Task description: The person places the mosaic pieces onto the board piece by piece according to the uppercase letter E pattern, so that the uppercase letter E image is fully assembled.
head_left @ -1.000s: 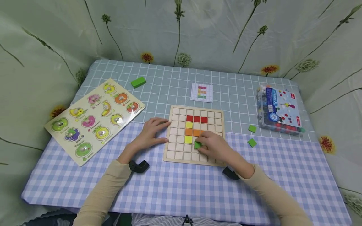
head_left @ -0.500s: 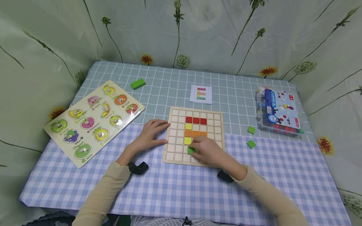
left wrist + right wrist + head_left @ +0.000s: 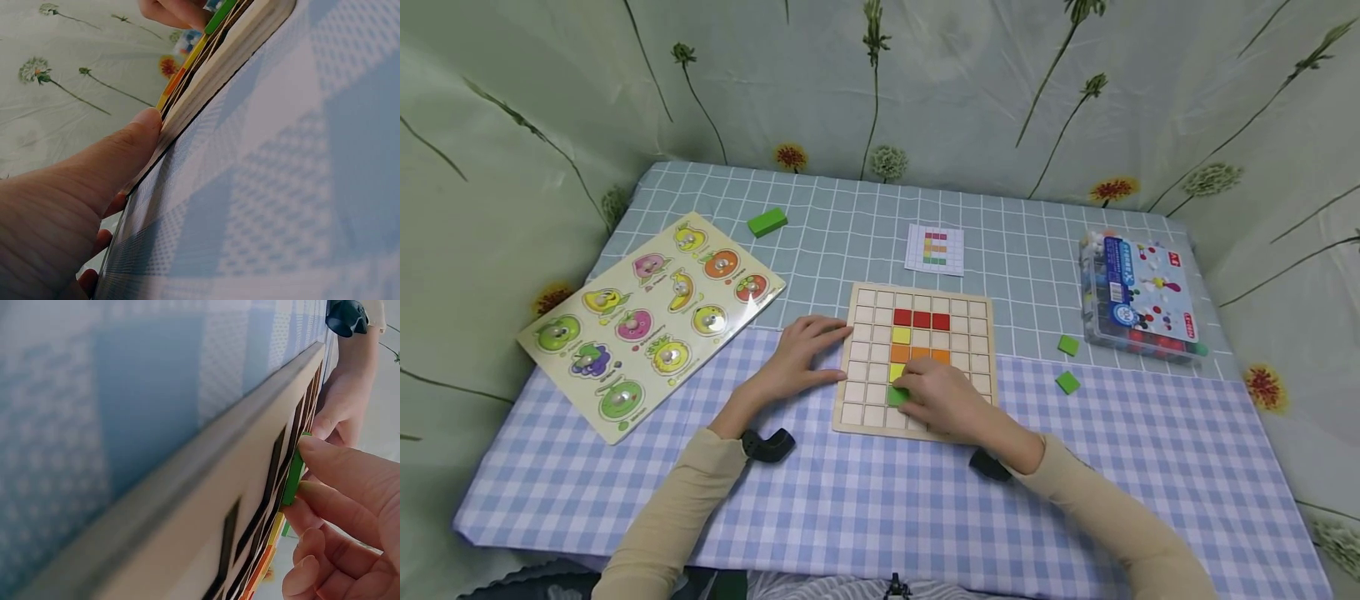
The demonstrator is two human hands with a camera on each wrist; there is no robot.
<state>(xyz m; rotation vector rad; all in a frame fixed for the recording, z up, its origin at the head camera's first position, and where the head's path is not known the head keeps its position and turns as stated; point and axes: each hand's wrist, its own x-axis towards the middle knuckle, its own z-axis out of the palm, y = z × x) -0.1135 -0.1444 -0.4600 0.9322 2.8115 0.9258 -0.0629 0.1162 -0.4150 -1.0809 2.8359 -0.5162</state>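
Observation:
A wooden grid board (image 3: 867,392) lies in the middle of the table, bearing three red tiles (image 3: 922,319), two yellow tiles (image 3: 900,335) and a row of orange tiles (image 3: 901,354). Thumb and index finger of my right hand (image 3: 946,397) pinch a green square tile (image 3: 896,397) in the cell just below the lower yellow tile. In the right wrist view the green tile (image 3: 293,478) stands slightly proud of the board's surface. My left hand (image 3: 797,358), fingers spread, rests against the board's left edge; the left wrist view shows its thumb (image 3: 128,147) touching that edge.
Two loose green tiles (image 3: 1067,363) lie right of the board. A pattern card (image 3: 934,249) is behind it, a green block (image 3: 767,222) at the back left. A fruit peg puzzle (image 3: 651,321) covers the left side; a clear plastic box (image 3: 1142,296) stands at the right.
My right hand has moved left across the board with the green tile, from below the middle orange tile to below the lower yellow tile. The left hand has stayed at the board's edge.

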